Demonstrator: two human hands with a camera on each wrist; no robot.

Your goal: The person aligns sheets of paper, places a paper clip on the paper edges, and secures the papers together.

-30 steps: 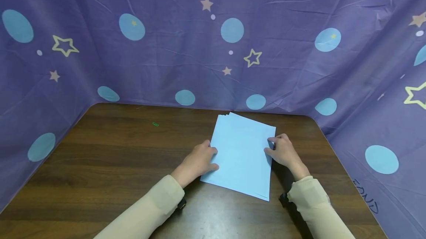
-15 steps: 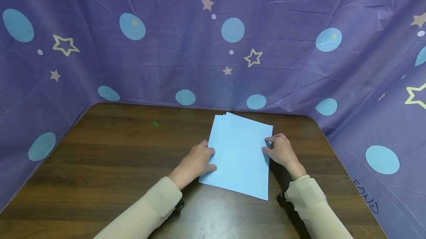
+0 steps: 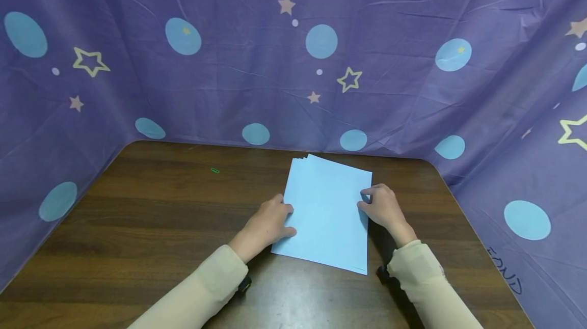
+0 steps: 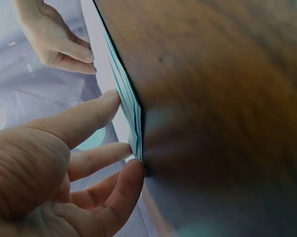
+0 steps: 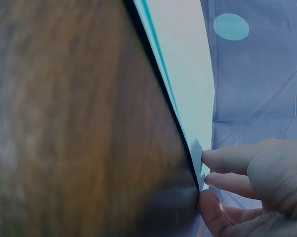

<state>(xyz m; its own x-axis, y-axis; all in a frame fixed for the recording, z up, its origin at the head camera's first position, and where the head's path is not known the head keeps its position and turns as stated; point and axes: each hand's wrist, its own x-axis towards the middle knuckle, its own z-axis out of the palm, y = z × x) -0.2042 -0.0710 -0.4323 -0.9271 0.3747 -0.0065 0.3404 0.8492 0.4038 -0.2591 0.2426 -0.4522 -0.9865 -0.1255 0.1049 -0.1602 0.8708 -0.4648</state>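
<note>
A stack of light-blue paper sheets (image 3: pixel 327 212) lies on the brown wooden table, right of centre. Its top sheet is turned slightly against those below, so the far left corners fan out. My left hand (image 3: pixel 268 222) holds the stack's left edge, thumb towards me; in the left wrist view the thumb (image 4: pixel 96 113) lies on the paper and a curled fingertip meets the loose layered edge. On the opposite side my right hand (image 3: pixel 385 209) pinches the right edge. The right wrist view has its thumb (image 5: pixel 227 160) on the sheet and a curled finger at the edge.
A small green paper clip (image 3: pixel 214 170) lies far left on the table (image 3: pixel 160 227). Purple cloth (image 3: pixel 220 64) with stars and blue ovals hangs around the table's back and sides. Dark wrist devices show under both sleeves.
Both hands have slid the paper stack slightly left across the table, keeping their places at its two edges. The paper clip stays where it was.
</note>
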